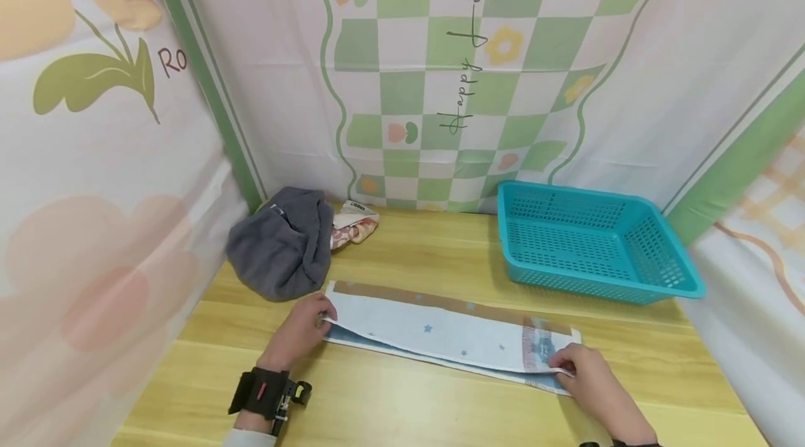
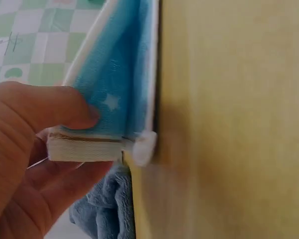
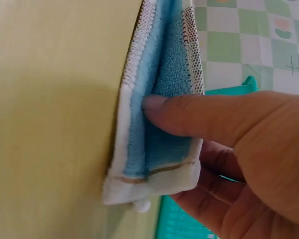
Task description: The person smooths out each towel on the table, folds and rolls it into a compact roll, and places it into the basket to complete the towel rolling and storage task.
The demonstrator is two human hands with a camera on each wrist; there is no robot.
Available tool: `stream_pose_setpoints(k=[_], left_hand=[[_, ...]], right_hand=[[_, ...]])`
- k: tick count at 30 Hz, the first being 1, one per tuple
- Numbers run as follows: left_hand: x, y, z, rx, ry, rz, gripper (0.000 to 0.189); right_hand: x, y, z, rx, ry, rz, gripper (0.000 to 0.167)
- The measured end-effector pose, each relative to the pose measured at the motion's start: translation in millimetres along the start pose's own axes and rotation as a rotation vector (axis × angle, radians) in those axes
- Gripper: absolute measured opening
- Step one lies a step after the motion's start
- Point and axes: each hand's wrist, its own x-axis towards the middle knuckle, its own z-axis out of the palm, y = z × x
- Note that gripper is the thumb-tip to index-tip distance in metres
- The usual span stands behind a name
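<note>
A long towel [image 1: 428, 332], white with small blue stars and a brown band along its far side, lies folded lengthwise on the table. Its near edge is lifted, and the blue inner face [image 2: 107, 94] shows between the layers. My left hand [image 1: 302, 328] pinches the left end of the upper layer, thumb on the blue side and fingers beneath. At the other end, my right hand [image 1: 591, 377] pinches the upper layer's corner; in the right wrist view its thumb presses on the blue inside [image 3: 169, 144]. The lower layer rests on the wooden table [image 1: 402, 412].
A teal plastic basket [image 1: 604, 290] stands at the back right, beyond the towel. Back left sits a bunched grey cloth [image 1: 279, 244], with a small patterned cloth [image 1: 355, 223] beside it. Printed curtains [image 1: 402, 84] hang behind the table and on both sides.
</note>
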Motion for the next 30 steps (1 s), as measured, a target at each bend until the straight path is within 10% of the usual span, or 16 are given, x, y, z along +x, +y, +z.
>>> stream_pose_setpoints(k=[6,12,20,30], left_hand=[[-5.1,5.1,-2.4,0.0,0.027,-0.026,0.028],[-9.9,5.8,-0.1,0.027,-0.09,-0.067,0.018],[18.9,26.0,11.1,0.041,-0.013,-0.06,0.031],[29.8,31.9,44.1,0.116,-0.157,-0.018,0.047]], right_hand=[[-3.7,0.9,-8.7,-0.021,0.047,0.01,0.019],[-7.5,-0.4,-4.6,0.002,-0.01,0.005,0.019],[11.9,-21.0,-3.1,0.017,0.099,-0.073,0.045],[27.5,-33.3,30.4,-0.042,-0.206,0.166,0.101]])
